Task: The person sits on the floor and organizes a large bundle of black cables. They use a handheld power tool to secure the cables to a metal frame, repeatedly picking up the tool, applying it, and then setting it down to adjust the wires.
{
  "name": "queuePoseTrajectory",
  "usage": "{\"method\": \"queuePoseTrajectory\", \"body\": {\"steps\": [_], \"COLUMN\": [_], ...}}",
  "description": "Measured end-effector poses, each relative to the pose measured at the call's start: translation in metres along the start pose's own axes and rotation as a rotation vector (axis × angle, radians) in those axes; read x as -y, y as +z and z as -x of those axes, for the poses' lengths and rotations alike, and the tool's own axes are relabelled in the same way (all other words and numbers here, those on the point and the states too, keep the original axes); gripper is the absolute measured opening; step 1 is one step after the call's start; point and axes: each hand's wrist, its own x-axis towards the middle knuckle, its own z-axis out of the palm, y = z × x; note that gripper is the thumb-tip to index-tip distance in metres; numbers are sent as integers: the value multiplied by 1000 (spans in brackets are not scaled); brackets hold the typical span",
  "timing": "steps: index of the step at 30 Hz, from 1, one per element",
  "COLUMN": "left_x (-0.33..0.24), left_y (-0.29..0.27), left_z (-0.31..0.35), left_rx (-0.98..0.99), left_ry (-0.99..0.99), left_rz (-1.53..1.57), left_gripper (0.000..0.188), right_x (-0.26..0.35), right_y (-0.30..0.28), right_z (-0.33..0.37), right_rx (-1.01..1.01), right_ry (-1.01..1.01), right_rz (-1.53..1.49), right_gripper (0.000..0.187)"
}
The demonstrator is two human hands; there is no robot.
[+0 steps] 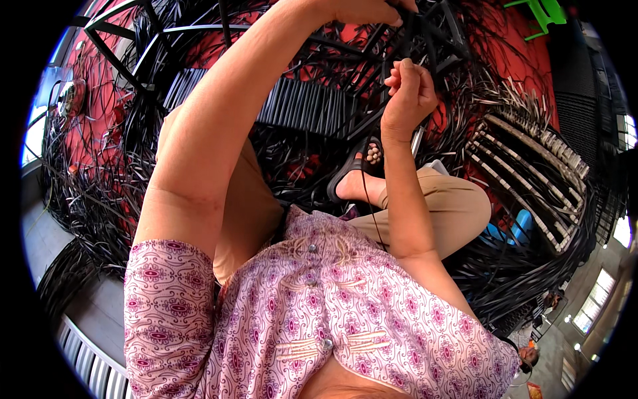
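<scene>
My left hand (364, 10) reaches over a black metal frame (126, 65) at the top edge, which cuts off part of it. Its fingers are bent together against dark material, and what they hold is hidden. Below and a little to the right, my right hand (411, 100) is closed, thumb pressed to the curled fingers, pinching a black flat strip (408, 41) that rises toward the frame. A panel of tightly wound black strips (302, 106) spans the frame to the left of my right hand. One thin dark strand hangs past my foot to my lap.
Loose black strips (292, 169) lie tangled over the red floor covering (525, 63). At right rests a bundle of strips with pale bands (531, 176), beside a blue object (522, 226). A green plastic chair (546, 16) stands far right; a white slatted item (90, 356) is lower left.
</scene>
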Motion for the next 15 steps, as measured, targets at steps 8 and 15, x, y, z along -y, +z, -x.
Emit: {"method": "queuePoseTrajectory", "body": {"steps": [8,15], "left_x": [0,3], "left_y": [6,6], "left_z": [-3,-1], "left_rx": [12,-14], "left_ry": [-81,-45], "left_rz": [-17,-18], "left_gripper": [33,34], "right_x": [-18,-24], "right_y": [11,19], "right_z": [12,15], "right_rx": [-33,-54], "right_ry": [39,29], "right_rz": [-36,-43], "right_gripper": [20,20]}}
